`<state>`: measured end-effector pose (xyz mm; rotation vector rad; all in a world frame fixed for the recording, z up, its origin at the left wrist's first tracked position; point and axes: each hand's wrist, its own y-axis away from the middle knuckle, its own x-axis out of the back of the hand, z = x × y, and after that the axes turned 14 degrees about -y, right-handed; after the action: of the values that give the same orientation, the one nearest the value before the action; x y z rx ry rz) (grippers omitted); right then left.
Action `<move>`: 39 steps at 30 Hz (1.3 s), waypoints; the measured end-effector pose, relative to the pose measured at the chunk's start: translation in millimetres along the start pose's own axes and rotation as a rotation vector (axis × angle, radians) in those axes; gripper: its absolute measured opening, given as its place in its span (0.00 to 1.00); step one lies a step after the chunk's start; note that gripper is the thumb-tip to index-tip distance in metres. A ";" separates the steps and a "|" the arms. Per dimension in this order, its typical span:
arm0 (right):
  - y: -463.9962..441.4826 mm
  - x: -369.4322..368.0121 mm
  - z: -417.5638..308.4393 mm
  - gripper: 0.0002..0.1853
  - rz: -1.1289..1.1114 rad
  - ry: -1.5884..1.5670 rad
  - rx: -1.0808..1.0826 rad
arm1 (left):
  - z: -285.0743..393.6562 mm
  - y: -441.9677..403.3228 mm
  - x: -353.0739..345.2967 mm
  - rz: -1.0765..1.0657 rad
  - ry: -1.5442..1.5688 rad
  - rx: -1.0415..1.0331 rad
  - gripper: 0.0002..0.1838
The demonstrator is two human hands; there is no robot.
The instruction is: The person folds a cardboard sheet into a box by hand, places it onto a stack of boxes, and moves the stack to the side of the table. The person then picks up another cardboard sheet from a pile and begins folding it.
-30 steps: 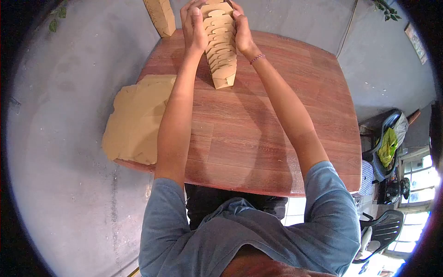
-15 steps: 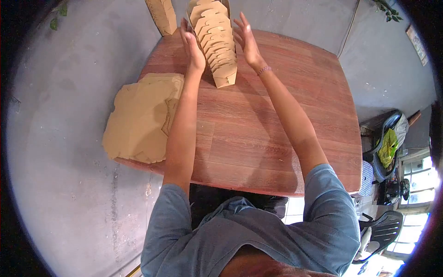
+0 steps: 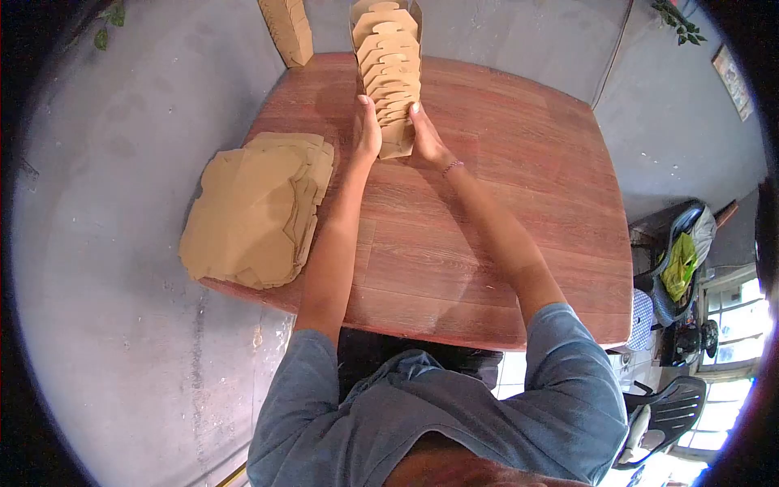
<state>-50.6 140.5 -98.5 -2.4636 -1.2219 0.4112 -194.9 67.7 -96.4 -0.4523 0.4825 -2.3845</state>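
A tall stack of nested brown cardboard boxes stands on the wooden table near its far edge. My left hand presses against the lower left side of the stack, and my right hand presses against its lower right side. Both thumbs point up along the front; the other fingers are mostly hidden at the sides. To the left of my left forearm lies a pile of flat brown cardboard sheets at the table's left edge.
Another stack of folded cardboard stands at the far left corner against the grey wall. On the right, beyond the table, are a chair with a yellow-green cloth, a dark plastic chair and a window.
Both hands came off the upper part of the stack, spread apart, and now hold it lower down, nearer me. The stack stands a little more upright.
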 end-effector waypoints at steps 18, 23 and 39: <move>2.1 7.8 -23.5 0.71 -0.115 0.142 -0.081 | 15.5 11.4 7.9 -0.082 -0.093 -0.113 0.45; -8.4 34.0 -6.4 0.73 -0.194 0.347 -0.063 | 16.7 9.5 18.4 -0.069 -0.029 -0.138 0.43; -60.5 49.1 22.4 0.66 -0.128 0.382 -0.183 | 15.9 50.2 12.4 -0.084 -0.126 -0.023 0.50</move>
<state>-73.6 218.3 -96.8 -2.4394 -1.2849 -0.2070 -170.3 19.9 -102.6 -0.6401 0.4414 -2.4141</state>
